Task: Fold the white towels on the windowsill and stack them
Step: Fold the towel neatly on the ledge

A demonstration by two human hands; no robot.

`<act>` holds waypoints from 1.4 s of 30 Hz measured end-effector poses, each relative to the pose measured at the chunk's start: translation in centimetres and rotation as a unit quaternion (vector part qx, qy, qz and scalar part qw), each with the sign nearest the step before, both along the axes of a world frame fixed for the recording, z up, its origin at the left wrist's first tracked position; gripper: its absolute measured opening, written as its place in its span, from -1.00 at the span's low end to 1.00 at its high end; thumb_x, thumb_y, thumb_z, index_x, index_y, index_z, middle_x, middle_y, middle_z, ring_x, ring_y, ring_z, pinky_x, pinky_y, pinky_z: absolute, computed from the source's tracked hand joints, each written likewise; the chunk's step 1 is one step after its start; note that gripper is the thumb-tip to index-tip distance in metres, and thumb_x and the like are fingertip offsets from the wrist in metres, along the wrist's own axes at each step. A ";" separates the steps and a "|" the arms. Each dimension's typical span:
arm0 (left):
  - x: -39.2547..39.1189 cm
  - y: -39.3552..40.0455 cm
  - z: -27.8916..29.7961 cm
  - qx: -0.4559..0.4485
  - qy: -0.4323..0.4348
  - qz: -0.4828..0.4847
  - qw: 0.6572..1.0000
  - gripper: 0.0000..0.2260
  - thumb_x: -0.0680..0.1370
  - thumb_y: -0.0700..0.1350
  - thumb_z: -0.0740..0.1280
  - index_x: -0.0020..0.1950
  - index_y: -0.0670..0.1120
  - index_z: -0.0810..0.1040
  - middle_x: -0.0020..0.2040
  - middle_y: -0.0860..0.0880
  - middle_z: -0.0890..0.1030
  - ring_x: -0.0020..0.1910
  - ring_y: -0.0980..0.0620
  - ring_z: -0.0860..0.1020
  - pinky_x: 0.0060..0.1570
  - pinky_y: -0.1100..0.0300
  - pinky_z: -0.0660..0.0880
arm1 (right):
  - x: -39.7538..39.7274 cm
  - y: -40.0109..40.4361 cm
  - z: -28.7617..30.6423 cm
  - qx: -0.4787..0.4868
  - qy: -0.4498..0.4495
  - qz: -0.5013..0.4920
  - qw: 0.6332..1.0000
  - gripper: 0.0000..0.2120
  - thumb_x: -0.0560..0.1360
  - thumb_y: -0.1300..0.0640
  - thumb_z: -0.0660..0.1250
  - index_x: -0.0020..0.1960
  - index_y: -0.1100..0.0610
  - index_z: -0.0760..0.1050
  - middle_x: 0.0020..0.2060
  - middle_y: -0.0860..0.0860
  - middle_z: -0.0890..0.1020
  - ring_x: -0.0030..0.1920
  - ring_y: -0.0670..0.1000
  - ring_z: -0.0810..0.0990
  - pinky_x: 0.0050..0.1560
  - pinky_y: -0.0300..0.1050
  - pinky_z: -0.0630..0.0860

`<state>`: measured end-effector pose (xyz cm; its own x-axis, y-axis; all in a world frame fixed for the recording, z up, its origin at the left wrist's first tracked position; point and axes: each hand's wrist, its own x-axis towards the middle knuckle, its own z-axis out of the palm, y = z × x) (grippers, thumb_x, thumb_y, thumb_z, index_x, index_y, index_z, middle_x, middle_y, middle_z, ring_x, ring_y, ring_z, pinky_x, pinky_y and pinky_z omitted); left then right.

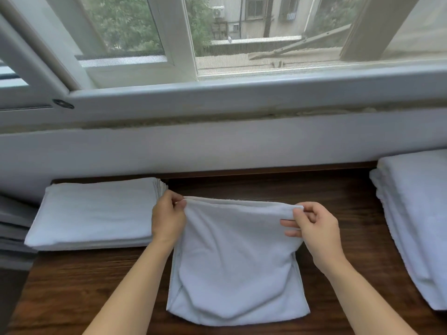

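both hands lift the far edge of a white towel in the middle of the dark wooden sill.

the towel lies partly folded on the wood, its near edge flat by the front of the sill and its far edge raised off the surface. the left hand pinches the far left corner between thumb and curled fingers; the right hand pinches the far right corner the same way, with two fingers showing along the cloth below the edge. to the left, just beside the left hand, a stack of folded towels rests flat against the white wall. at the right end of the sill lies a second pile of white towels, less squared and running toward the near edge. above the wall stands the window frame, with trees and buildings beyond the glass.
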<state>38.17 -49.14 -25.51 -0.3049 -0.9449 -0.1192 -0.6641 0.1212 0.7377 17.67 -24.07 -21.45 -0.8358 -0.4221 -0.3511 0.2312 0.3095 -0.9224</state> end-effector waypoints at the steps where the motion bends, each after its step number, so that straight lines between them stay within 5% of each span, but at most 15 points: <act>1: 0.2 0.1 0.7 0.005 0.016 0.008 1.000 -0.94 0.63 -0.21 0.34 -0.02 -0.08 0.57 -0.13 0.07 0.59 -0.11 -0.02 0.58 -0.20 0.22 0.45 | -0.1 0.1 0.5 -0.001 0.006 0.006 1.000 -0.93 0.65 0.23 0.33 0.12 0.16 0.56 -0.08 0.14 0.73 -0.15 0.07 0.78 -0.25 -0.06 0.72; 4: 0.5 0.4 2.8 0.039 0.085 0.027 0.995 -0.89 0.65 -0.22 0.31 -0.06 -0.07 0.54 -0.08 -0.02 0.59 -0.19 -0.09 0.67 -0.34 0.34 0.53 | -0.4 0.0 1.9 -0.010 0.026 0.015 1.000 -0.93 0.65 0.22 0.33 0.12 0.16 0.56 -0.08 0.14 0.74 -0.14 0.07 0.78 -0.22 -0.02 0.73; 7: 0.9 0.2 4.5 0.054 0.135 0.021 0.989 -0.84 0.65 -0.30 0.29 -0.07 -0.09 0.53 -0.03 -0.06 0.58 -0.06 -0.08 0.65 -0.18 0.24 0.65 | -0.5 -0.2 3.3 -0.028 0.031 0.016 0.999 -0.93 0.65 0.21 0.35 0.11 0.18 0.57 -0.05 0.16 0.73 -0.12 0.07 0.79 -0.16 0.01 0.74; 15: 2.9 0.1 9.0 0.014 0.154 -0.017 0.988 -0.86 0.65 -0.30 0.28 0.08 -0.08 0.56 0.07 -0.05 0.60 0.01 -0.03 0.63 -0.16 0.23 0.68 | -0.3 -0.1 7.0 -0.047 0.087 0.038 0.994 -0.94 0.65 0.18 0.34 0.09 0.15 0.57 -0.02 0.12 0.71 -0.11 0.04 0.78 -0.18 -0.06 0.73; 20: 3.1 0.3 13.3 -0.024 0.138 -0.047 0.989 -0.79 0.66 -0.25 0.28 -0.08 0.01 0.56 -0.07 -0.02 0.66 -0.12 -0.05 0.70 -0.06 0.06 0.68 | -1.5 -0.1 10.4 -0.090 0.096 0.039 0.991 -0.94 0.67 0.24 0.31 0.05 0.23 0.53 -0.04 0.23 0.69 -0.16 0.14 0.78 -0.29 -0.03 0.72; 24: 2.3 0.6 17.8 -0.072 0.170 -0.056 0.981 -0.81 0.67 -0.25 0.27 -0.07 -0.01 0.55 -0.07 -0.04 0.68 -0.13 -0.04 0.71 -0.17 0.28 0.64 | -2.7 -0.3 14.4 -0.134 0.129 0.025 0.982 -0.92 0.67 0.28 0.29 0.00 0.18 0.53 -0.04 0.22 0.68 -0.13 0.16 0.78 -0.32 -0.06 0.70; 29: 2.0 1.1 21.8 -0.121 0.248 -0.089 0.957 -0.76 0.67 -0.27 0.30 0.02 0.08 0.59 -0.05 0.06 0.69 -0.15 0.13 0.71 0.02 0.05 0.66 | -3.1 0.7 19.2 -0.213 0.175 0.026 0.961 -0.93 0.68 0.31 0.26 0.09 0.31 0.50 -0.03 0.24 0.63 -0.08 0.14 0.78 -0.17 0.00 0.73; 32: 3.2 2.2 21.7 -0.143 0.233 -0.106 0.956 -0.72 0.66 -0.28 0.30 0.02 0.12 0.60 -0.06 0.12 0.70 -0.12 0.11 0.72 -0.02 0.09 0.63 | -2.7 2.4 19.5 -0.206 0.200 0.034 0.957 -0.90 0.66 0.31 0.28 0.10 0.36 0.49 -0.07 0.23 0.64 -0.13 0.11 0.78 -0.18 -0.05 0.73; 36: 4.6 4.3 18.1 -0.059 0.149 -0.110 0.981 -0.76 0.65 -0.26 0.33 -0.09 0.07 0.61 -0.17 0.07 0.68 -0.16 0.08 0.67 -0.12 0.06 0.66 | -1.7 4.5 15.3 -0.101 0.145 0.045 0.983 -0.94 0.66 0.31 0.28 0.01 0.27 0.50 -0.14 0.31 0.67 -0.29 0.17 0.76 -0.36 -0.06 0.70; 42: 2.9 5.1 17.6 -0.033 0.211 -0.046 0.976 -0.80 0.68 -0.24 0.26 -0.07 -0.01 0.56 -0.08 -0.04 0.65 -0.01 -0.07 0.66 -0.04 -0.03 0.70 | -1.0 4.1 13.9 -0.117 0.150 0.002 0.982 -0.88 0.68 0.29 0.26 -0.02 0.16 0.49 -0.13 0.20 0.64 -0.26 0.15 0.77 -0.37 -0.09 0.69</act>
